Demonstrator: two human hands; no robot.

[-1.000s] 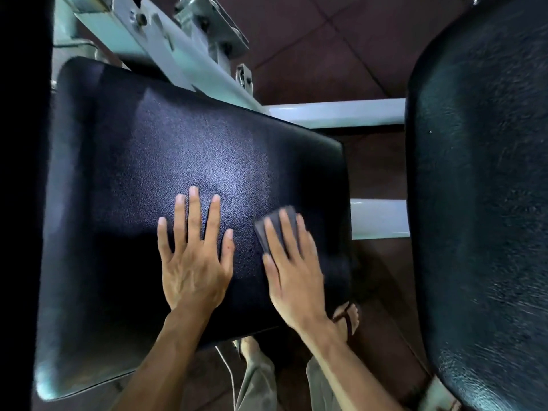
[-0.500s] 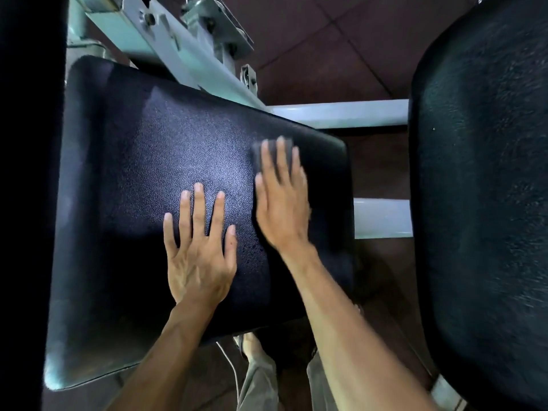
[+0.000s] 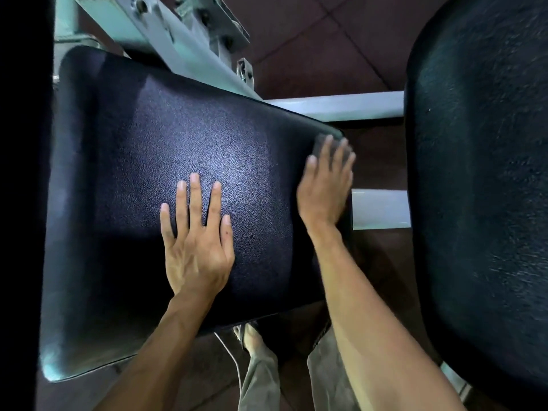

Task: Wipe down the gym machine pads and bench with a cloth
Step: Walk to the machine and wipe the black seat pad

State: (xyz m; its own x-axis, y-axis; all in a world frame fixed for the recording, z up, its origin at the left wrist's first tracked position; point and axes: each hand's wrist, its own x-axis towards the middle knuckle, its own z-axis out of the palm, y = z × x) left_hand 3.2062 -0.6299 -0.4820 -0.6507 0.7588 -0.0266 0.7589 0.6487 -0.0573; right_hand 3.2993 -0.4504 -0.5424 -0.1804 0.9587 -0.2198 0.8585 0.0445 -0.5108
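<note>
A wide black padded seat (image 3: 133, 173) fills the left and middle of the head view. My left hand (image 3: 197, 235) lies flat on its middle with the fingers spread and straight. My right hand (image 3: 326, 185) presses a small dark grey cloth (image 3: 321, 142) against the pad's far right corner with straight fingers; only the cloth's far edge shows past the fingertips. A second black pad (image 3: 480, 173) stands along the right side, apart from both hands.
Pale grey frame bars (image 3: 335, 106) run between the two pads, with a bolted bracket (image 3: 213, 22) at the top. Dark tiled floor (image 3: 296, 54) lies below. My feet and trouser legs (image 3: 261, 366) show under the seat's near edge.
My right hand slid the cloth away from me and then rightward, from the pad's near middle to its far right corner. My left hand stayed flat in place.
</note>
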